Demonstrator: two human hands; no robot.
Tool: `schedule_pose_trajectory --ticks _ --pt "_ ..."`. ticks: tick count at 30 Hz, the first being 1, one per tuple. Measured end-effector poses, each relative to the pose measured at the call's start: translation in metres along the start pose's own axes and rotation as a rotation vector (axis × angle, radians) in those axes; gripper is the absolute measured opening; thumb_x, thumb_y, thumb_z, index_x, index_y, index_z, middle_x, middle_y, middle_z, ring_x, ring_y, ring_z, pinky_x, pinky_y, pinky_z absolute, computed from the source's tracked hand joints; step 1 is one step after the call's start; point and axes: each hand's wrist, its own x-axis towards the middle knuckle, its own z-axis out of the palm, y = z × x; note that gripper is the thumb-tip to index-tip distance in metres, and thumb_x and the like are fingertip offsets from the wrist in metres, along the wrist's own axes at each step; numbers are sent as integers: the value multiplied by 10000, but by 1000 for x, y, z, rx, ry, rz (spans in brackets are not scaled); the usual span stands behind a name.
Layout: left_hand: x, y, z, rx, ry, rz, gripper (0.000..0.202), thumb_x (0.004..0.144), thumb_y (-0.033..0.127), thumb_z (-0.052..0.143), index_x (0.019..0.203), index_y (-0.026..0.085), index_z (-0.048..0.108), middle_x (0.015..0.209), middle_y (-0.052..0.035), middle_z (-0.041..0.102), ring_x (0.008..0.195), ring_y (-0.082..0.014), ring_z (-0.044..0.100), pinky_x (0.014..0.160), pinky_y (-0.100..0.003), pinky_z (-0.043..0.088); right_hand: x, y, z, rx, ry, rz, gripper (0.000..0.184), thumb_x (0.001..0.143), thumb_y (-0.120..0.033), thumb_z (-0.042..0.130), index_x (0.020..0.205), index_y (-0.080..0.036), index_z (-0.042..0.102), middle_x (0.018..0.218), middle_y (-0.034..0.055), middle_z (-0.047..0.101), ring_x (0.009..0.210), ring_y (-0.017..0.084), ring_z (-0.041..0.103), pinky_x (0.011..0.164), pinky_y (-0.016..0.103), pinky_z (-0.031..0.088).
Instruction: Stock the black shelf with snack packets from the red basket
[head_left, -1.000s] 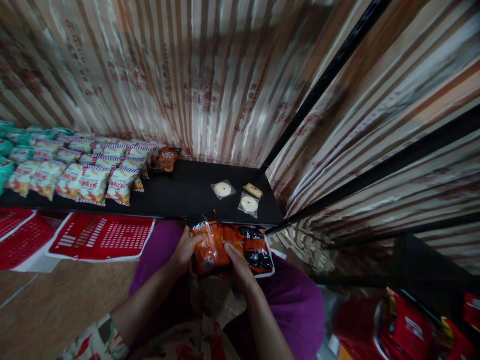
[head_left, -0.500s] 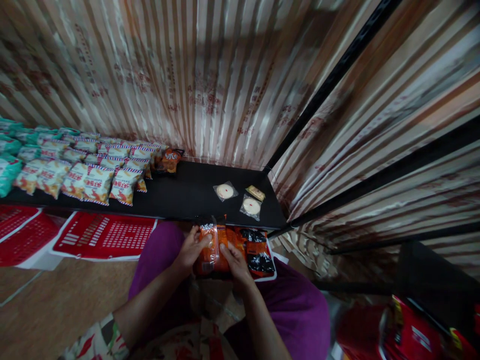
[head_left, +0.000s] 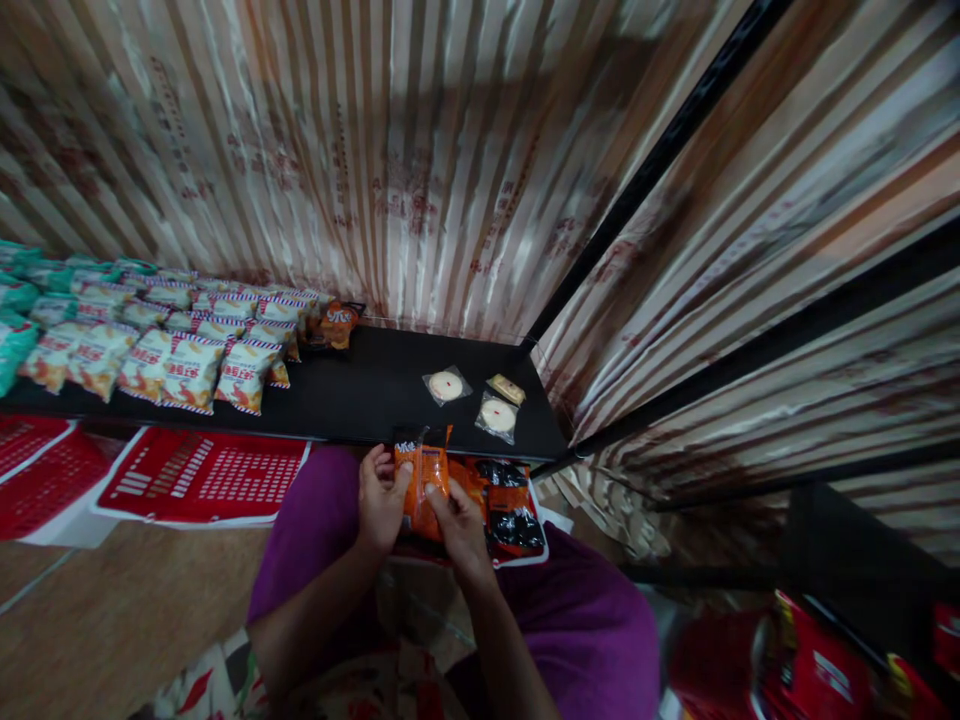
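Note:
Between my two hands is an orange snack bag point(head_left: 424, 475) with dark edges, held over a basket point(head_left: 546, 540) between my knees. My left hand point(head_left: 384, 500) grips the bag's left side, thumb on its front. My right hand point(head_left: 459, 530) pinches its lower right side, thumb across the front. More orange and black snack bags point(head_left: 511, 505) lie in the basket to the right of my hands. One orange snack bag point(head_left: 337, 325) rests on the black shelf point(head_left: 375, 390), at the right end of the rows of pale chip bags point(head_left: 191, 370).
Two round wrapped crackers point(head_left: 447, 385) and a small gold packet point(head_left: 506, 389) lie on the shelf's right part. Teal bags point(head_left: 15, 340) fill its far left. Red baskets point(head_left: 210, 475) stand below. Black metal bars point(head_left: 652, 170) and striped curtains point(head_left: 420, 150) border the shelf. Red packages point(head_left: 817, 660) sit lower right.
The bag in my hands has turned more upright, its printed front now showing more. My left hand has shifted, its fingers more behind the bag's left edge. The view has moved slightly.

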Motion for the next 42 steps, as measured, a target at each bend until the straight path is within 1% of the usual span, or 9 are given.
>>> schedule_pose_trajectory --ticks 3,7,10,16,23,30,34,37,42 --pt "-3 7 -1 82 34 106 402 661 318 678 1026 195 563 979 -57 549 848 -169 561 688 -258 478 -2 -4 2 -40 16 -14 384 695 -472 663 958 -192 663 896 33 713 780 215 653 716 336 533" --pt "-3 11 -3 109 -21 173 212 703 303 634 894 209 623 913 -41 551 789 -161 545 693 -260 465 -2 -8 4 -167 54 -75 372 711 -463 643 963 -192 671 825 28 711 777 216 646 707 326 528" --pt "-1 13 -5 66 -75 125 204 709 311 632 889 216 643 915 -34 550 782 -155 550 711 -262 469 -1 -8 4 -270 74 -120 370 720 -463 631 987 -212 682 838 23 711 807 219 639 743 331 521" --pt "-4 21 -11 55 -123 43 283 727 345 629 983 226 652 1002 -54 548 886 -177 563 771 -278 482 1 -5 4 -509 138 -231 437 741 -451 621 1113 -222 644 1082 66 663 1009 245 591 909 371 452" --pt "-2 24 -15 -57 -256 -27 315 773 342 620 1063 223 643 1088 -68 596 1058 -199 545 947 -296 402 -2 -7 10 -645 199 -330 477 776 -453 590 1197 -229 587 1191 91 599 1109 245 540 973 396 403" --pt "0 21 -17 -238 -368 -154 427 783 386 620 1172 220 565 1202 -79 599 1107 -210 559 945 -297 425 -4 -8 24 -671 216 -329 431 778 -443 584 1172 -272 611 1173 69 599 1107 236 539 982 376 398" --pt "5 20 -19 -312 -381 -221 480 748 400 661 1176 213 547 1200 -92 605 1102 -230 569 905 -299 461 -2 -6 32 -734 216 -341 455 772 -458 579 1177 -255 615 1171 97 584 1114 260 529 955 395 419" --pt "9 24 -20 -379 -405 -224 495 724 384 687 1163 208 540 1189 -97 609 1103 -237 568 895 -307 472 0 -4 37 -776 212 -395 471 773 -446 573 1200 -247 599 1173 112 576 1102 266 529 941 412 427" --pt "16 31 -25 -401 -411 -266 516 682 400 720 1119 200 532 1053 -84 654 945 -209 636 831 -307 498 3 2 45 -792 200 -482 423 781 -410 574 1170 -251 622 1156 118 582 1084 270 527 947 434 414"
